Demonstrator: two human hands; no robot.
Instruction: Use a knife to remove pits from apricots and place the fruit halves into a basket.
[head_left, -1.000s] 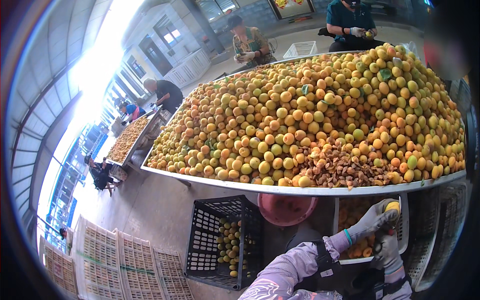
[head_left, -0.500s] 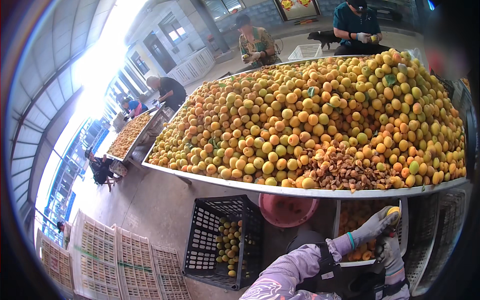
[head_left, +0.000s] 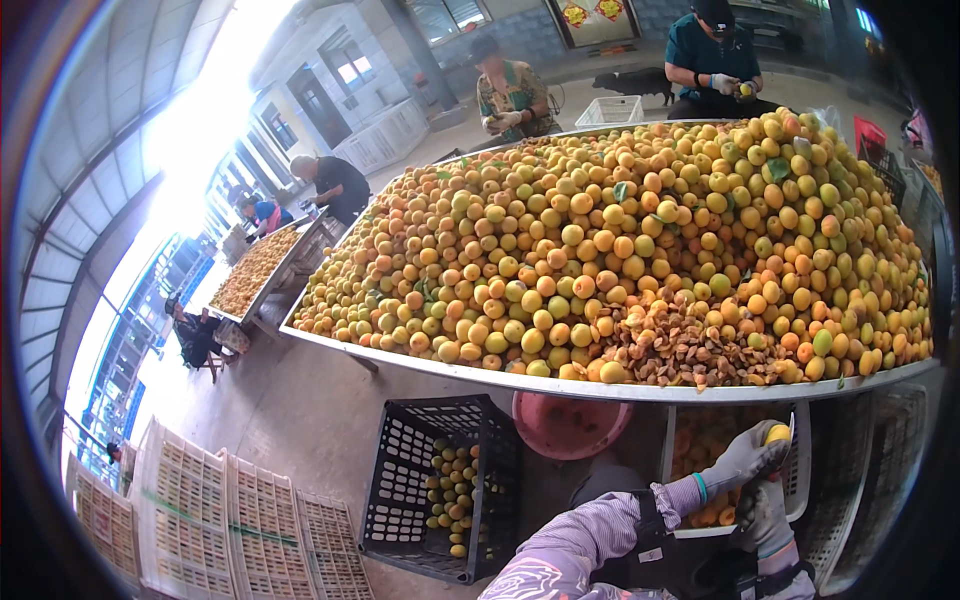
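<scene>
In the head view, the left hand (head_left: 745, 460), gloved in grey, grasps a yellow apricot (head_left: 777, 433) below the table's (head_left: 640, 390) near edge, toward its right corner. The gloved right hand (head_left: 768, 518) is just under it, fingers curled; whether it grips anything, I cannot tell. A thin, blade-like edge (head_left: 793, 426) stands beside the apricot. If that is a blade, a slip on wet skin could nick the left glove. The apricot could also drop into the white crate (head_left: 804, 462) of orange pieces below, were the grasp to loosen. Along the table's near edge, the mound of brown pits (head_left: 690, 352) lies close to the rim, so a nudge might spill some. The left wrist strap's pale label (head_left: 650, 555) is too small to read surely; no brand is legible.
</scene>
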